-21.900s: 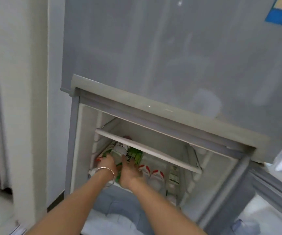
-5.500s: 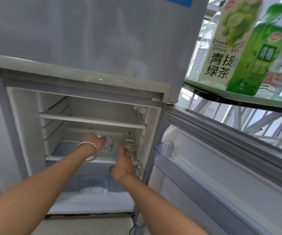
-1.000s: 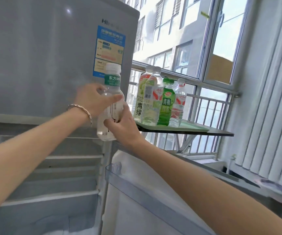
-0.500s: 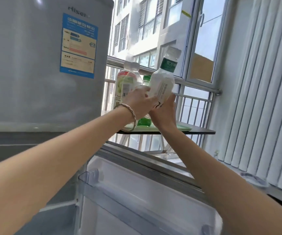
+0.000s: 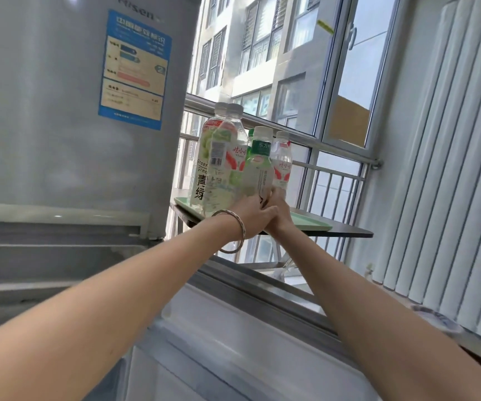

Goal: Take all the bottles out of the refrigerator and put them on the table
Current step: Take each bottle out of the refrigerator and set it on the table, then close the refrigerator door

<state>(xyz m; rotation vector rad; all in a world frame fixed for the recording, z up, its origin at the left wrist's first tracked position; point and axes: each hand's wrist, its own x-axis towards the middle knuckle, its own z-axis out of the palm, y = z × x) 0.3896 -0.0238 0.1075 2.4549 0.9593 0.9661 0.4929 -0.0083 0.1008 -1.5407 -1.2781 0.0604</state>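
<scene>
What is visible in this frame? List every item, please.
refrigerator: one, grey, left; lower door open
label: one, blue, on refrigerator front
standing bottles: four, clear and green, on tray
green-banded bottle: one, white cap, upright over tray, base hidden by hands
tray: one, pale green, on table
table: one, dark, by window
blinds: white, right
bracelet: one, silver, left wrist
left hand: holds green-banded bottle's base
right hand: holds green-banded bottle's base

view: head, wide-angle | faces: forward | ahead: table (image 5: 349, 233) near | left: refrigerator (image 5: 60, 134) close
</scene>
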